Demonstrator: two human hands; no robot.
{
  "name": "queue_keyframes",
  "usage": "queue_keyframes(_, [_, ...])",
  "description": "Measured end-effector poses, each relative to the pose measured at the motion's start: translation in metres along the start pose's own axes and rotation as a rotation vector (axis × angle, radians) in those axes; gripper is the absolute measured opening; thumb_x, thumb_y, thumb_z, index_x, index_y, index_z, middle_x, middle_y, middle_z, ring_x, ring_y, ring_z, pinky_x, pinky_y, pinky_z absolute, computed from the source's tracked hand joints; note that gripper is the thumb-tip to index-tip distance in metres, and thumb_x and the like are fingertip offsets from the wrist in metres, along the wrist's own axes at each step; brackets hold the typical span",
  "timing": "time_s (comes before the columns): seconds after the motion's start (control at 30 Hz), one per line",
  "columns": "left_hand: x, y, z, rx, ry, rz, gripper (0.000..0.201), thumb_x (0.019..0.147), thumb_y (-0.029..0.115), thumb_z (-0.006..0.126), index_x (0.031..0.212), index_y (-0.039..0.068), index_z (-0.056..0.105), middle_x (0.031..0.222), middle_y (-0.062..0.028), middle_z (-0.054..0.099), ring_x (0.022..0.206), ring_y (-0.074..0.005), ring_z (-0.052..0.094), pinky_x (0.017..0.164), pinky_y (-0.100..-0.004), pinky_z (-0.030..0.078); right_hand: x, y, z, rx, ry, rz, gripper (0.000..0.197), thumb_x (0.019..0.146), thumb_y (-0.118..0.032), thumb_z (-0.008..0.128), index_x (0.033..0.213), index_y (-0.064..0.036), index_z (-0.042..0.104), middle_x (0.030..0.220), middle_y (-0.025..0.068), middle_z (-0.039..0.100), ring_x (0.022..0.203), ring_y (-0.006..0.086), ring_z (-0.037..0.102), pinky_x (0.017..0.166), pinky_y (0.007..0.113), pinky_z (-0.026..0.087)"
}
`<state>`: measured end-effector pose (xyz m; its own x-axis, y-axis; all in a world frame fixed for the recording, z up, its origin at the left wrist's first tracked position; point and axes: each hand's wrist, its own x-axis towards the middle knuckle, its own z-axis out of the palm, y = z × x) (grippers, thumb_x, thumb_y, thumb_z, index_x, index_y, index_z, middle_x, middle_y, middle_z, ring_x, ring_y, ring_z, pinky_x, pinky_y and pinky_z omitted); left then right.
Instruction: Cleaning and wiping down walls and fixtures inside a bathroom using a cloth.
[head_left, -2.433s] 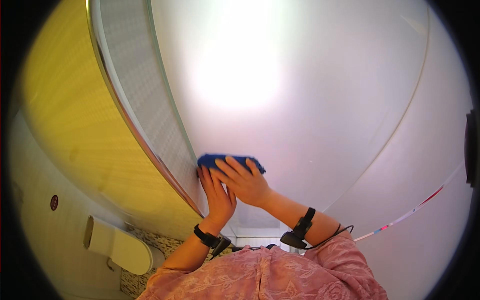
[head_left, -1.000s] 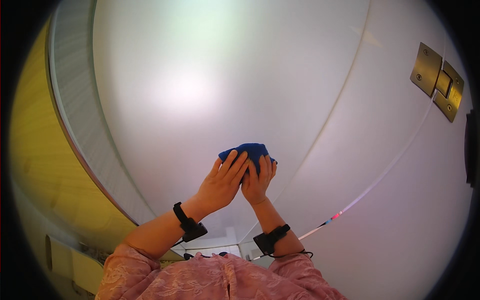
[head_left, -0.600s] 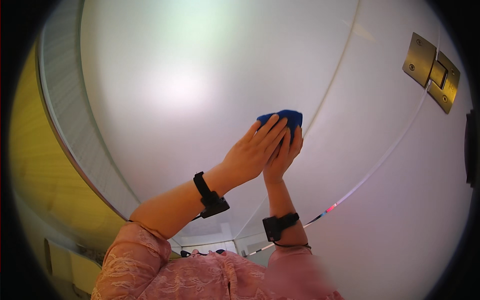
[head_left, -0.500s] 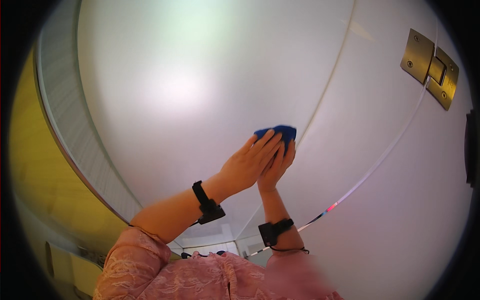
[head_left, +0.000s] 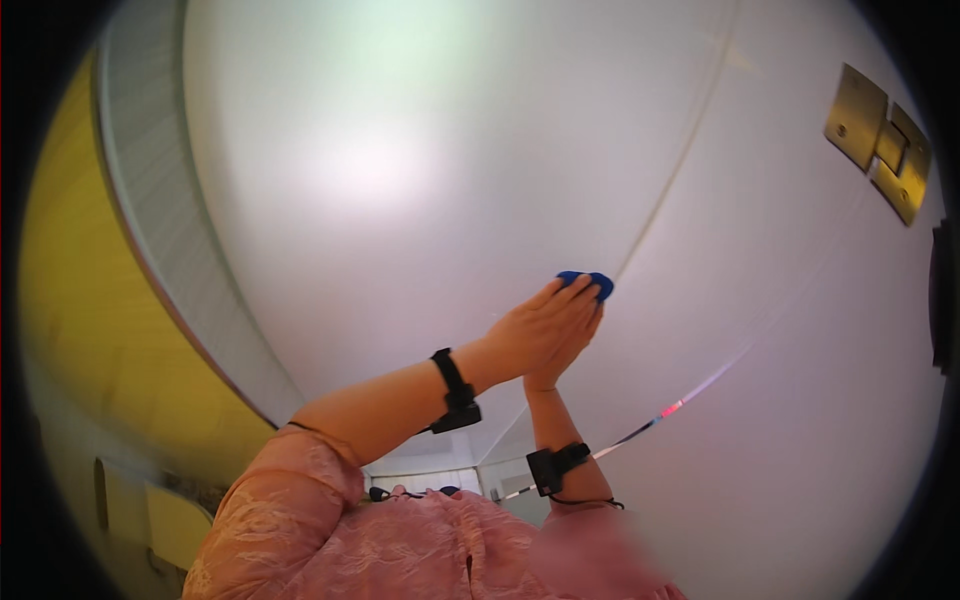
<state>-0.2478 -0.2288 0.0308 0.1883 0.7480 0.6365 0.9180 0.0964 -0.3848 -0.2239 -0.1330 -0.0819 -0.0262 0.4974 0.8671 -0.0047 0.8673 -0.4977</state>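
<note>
A bunched blue cloth [head_left: 602,287] lies against a smooth white panel [head_left: 400,260], right by a thin seam line in it. My left hand [head_left: 540,332] is laid over the cloth, fingers together and pressing it to the panel. Beneath and to the right of it, my right hand [head_left: 562,368] also bears on the cloth; most of its fingers are hidden by the left. Both wrists carry a black strap with a small box.
A brass-coloured hinge [head_left: 880,145] sits at the upper right, beside the curved line of a glass edge [head_left: 690,397]. On the left runs a grey strip [head_left: 150,130] next to a yellow surface [head_left: 90,270].
Both hands and the cloth have slid to the right, closer to the seam line. My left hand now covers more of the right one. The whole view has shifted slightly.
</note>
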Motion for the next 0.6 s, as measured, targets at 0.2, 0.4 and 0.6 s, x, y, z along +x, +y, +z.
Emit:
queue_keyframes(0.2, [-0.011,0.005,0.009,-0.038,-0.023,-0.005,0.050,0.095,0.019,0.051,0.141,0.001,0.050,0.150,-0.0108,0.047,0.143,-0.0272,0.038,0.116,-0.0443,0.031,-0.017,0.004,0.002,0.145,-0.074,0.128,0.061,0.095,-0.020,0.064,0.143,0.0044,0.036,0.149,0.0290,0.031,0.137,0.0463,0.034,0.112,0.057,0.029])
queue_keyframes(0.4, [-0.070,0.016,-0.006,-0.083,-0.172,-0.269,0.049,0.094,0.014,0.051,0.142,0.005,0.050,0.152,-0.0077,0.046,0.143,-0.0295,0.037,0.117,-0.0457,0.028,-0.062,-0.008,-0.001,0.317,-0.266,0.151,0.061,0.095,-0.021,0.064,0.143,0.0050,0.037,0.151,0.0303,0.029,0.137,0.0464,0.033,0.112,0.056,0.030])
queue_keyframes(0.6, [-0.161,0.030,-0.026,0.105,-0.082,-0.495,0.059,0.082,0.005,0.065,0.139,-0.001,0.047,0.151,-0.0211,0.039,0.142,-0.0455,0.033,0.113,-0.0592,0.029,-0.053,-0.057,-0.010,0.250,-0.429,-0.384,0.039,0.089,-0.010,0.060,0.127,-0.0117,0.063,0.142,0.0131,0.051,0.135,0.0326,0.046,0.111,0.053,0.031])
